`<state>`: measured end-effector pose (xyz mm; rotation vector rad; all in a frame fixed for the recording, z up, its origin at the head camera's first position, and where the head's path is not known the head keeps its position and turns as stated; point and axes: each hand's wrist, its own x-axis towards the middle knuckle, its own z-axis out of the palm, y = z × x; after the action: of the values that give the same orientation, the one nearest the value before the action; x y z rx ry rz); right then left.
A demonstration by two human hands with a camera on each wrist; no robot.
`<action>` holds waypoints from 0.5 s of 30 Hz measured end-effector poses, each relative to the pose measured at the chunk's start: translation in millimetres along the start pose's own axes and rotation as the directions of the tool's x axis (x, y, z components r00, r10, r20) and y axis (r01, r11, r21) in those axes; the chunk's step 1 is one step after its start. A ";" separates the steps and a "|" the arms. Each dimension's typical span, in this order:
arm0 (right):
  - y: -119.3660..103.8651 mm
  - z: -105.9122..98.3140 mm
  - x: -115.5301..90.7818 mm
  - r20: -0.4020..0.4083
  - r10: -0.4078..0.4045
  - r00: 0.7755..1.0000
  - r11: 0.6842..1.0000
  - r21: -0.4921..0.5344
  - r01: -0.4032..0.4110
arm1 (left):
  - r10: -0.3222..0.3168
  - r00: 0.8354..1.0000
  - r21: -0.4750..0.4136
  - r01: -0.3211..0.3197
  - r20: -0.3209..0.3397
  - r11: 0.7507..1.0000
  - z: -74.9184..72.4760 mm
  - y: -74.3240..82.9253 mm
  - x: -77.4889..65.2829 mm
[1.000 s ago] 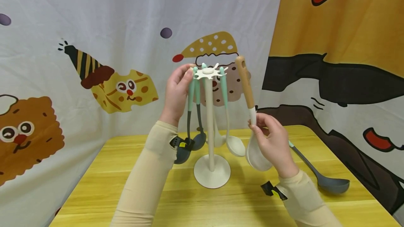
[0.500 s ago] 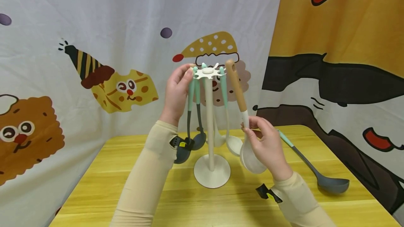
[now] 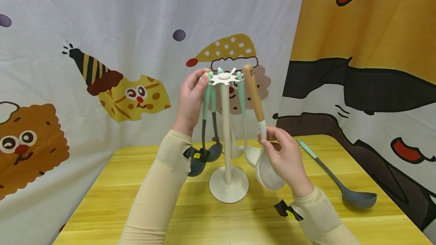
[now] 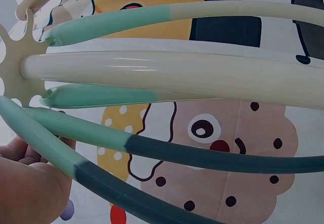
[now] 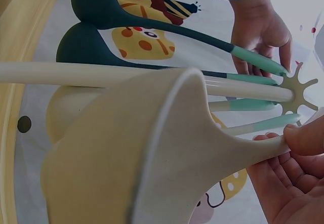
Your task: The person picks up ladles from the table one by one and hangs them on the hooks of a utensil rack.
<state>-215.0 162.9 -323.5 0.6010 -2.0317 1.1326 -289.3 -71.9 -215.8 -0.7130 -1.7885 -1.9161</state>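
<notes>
My right hand (image 3: 286, 158) pinches a white ladle (image 3: 260, 129) by its neck, thumb in front. The ladle stands nearly upright, with its wooden handle (image 3: 253, 93) up beside the rack's right side and its bowl (image 5: 101, 168) down. A cream utensil rack (image 3: 226, 131) stands on the table, topped by a hooked disc (image 4: 15, 67). My left hand (image 3: 192, 99) pinches the top of a mint-handled ladle (image 3: 205, 105) at the rack's left edge; its fingers partly hide behind the handle in the left wrist view. Another dark ladle (image 3: 214, 151) and cream-bowled utensils (image 3: 251, 156) hang there too.
A grey ladle (image 3: 359, 199) with a mint handle lies on the right of the wooden table (image 3: 143, 199). A cartoon-printed curtain (image 3: 136, 29) hangs behind the table and along its right side.
My right hand has moved left with the ladle, bringing its wooden handle close to the rack's disc. The left hand and the rack have stayed in place.
</notes>
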 end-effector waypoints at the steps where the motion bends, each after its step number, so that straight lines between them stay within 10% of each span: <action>1: -0.3 -0.1 -0.2 0.001 0.001 1.000 1.000 0.002 -0.001 | 0.001 1.000 0.002 -0.001 0.000 1.000 0.0 -0.2 0.1; 15: -1.1 3.1 -3.4 0.032 0.009 0.999 0.999 0.044 -0.010 | 0.003 1.000 -0.006 -0.003 0.001 1.000 -0.6 -1.3 0.2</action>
<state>-213.2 159.8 -326.7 0.6356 -2.0426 1.1835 -290.3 -72.3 -216.7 -0.7183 -1.7825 -1.9201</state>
